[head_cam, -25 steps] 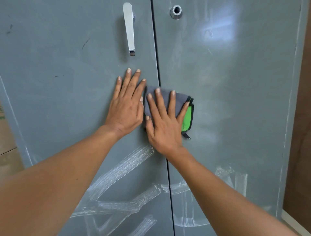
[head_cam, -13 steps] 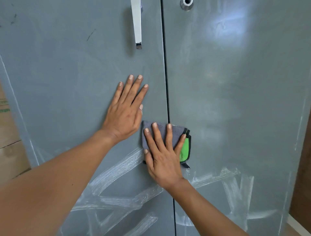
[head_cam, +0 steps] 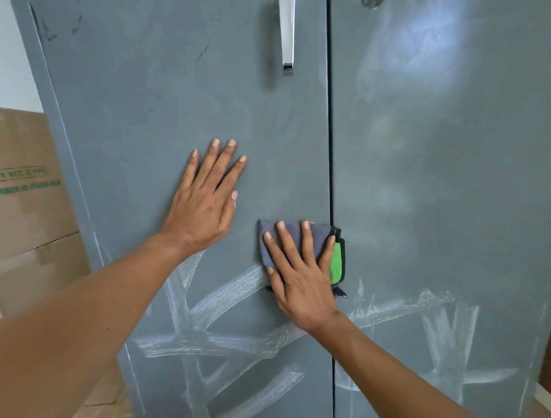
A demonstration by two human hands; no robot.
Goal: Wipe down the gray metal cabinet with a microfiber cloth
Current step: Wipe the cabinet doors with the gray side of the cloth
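Note:
The gray metal cabinet (head_cam: 432, 185) fills the view, its two doors meeting at a dark vertical seam. A folded microfiber cloth (head_cam: 335, 259), gray with a green side, lies flat against the left door at the seam. My right hand (head_cam: 301, 277) presses it to the metal with straight, spread fingers. My left hand (head_cam: 205, 203) rests flat on the left door, up and to the left of the cloth, fingers straight. White chalky streaks cross both doors below my hands.
A chrome handle (head_cam: 287, 35) hangs at the top of the left door, with a lock (head_cam: 369, 3) on the right door's top edge. Cardboard boxes (head_cam: 29, 194) stand to the left of the cabinet.
My right hand has slid the cloth down the door from beside my left hand's fingers to the upper white streaks. The left hand has stayed flat on the door.

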